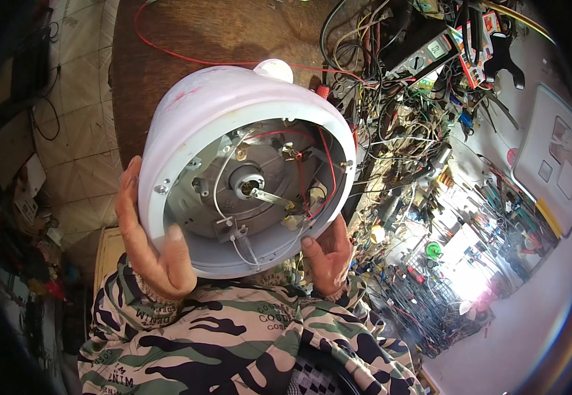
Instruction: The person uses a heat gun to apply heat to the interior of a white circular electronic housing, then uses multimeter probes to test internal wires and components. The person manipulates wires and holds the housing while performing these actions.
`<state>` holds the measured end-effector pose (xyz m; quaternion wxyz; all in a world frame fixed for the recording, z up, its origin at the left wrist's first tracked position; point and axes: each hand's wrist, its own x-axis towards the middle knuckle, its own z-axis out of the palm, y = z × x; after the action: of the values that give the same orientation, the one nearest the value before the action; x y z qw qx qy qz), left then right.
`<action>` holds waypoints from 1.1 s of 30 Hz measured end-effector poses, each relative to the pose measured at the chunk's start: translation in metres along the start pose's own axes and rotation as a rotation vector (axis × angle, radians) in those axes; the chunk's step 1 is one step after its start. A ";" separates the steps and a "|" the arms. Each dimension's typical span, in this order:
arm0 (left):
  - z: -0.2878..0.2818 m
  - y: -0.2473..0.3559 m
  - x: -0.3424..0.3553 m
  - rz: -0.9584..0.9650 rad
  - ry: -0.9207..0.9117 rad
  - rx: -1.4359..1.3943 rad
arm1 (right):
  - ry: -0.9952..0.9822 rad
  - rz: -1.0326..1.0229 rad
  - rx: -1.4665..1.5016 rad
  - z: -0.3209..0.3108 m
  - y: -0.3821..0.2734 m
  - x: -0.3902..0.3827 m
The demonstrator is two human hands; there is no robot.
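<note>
A pale pink and white rice cooker body (197, 108) is tilted toward me, its underside uncovered. Inside are a round metal plate, a central cylinder (246, 183) with a metal lever (274, 199) running from it, red wires (330, 158) and a white sleeved wire (223, 172). My left hand (161, 257) grips the rim at the lower left, thumb over the edge. On the lower right side my right hand (330, 260) holds the rim, its thumb on the edge and its other fingers mostly hidden behind the body.
Under the cooker is a brown wooden table (187, 29), crossed by a thin red lead (187, 60). A digital multimeter (423, 58) lies at the far right beside a heap of tangled wires (391, 131). Several hand tools (496, 204) are farther right. Tiled floor (85, 131) shows at left.
</note>
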<state>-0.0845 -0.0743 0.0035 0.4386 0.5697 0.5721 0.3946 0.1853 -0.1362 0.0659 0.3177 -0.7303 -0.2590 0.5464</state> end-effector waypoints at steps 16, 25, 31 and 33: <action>0.012 -0.003 -0.005 -0.030 0.185 -0.083 | 0.001 0.012 -0.077 -0.007 0.000 0.002; 0.012 0.005 0.000 -0.100 0.183 -0.127 | -0.009 -0.031 -0.112 -0.006 -0.002 0.006; 0.005 0.003 0.004 -0.003 0.096 -0.018 | -0.011 -0.079 -0.126 -0.005 -0.002 0.005; 0.006 0.001 0.001 -0.003 0.100 -0.024 | -0.028 -0.070 -0.146 -0.006 -0.003 0.006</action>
<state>-0.0789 -0.0736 0.0027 0.4169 0.5430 0.5895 0.4287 0.1925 -0.1312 0.0652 0.2788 -0.7343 -0.3281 0.5248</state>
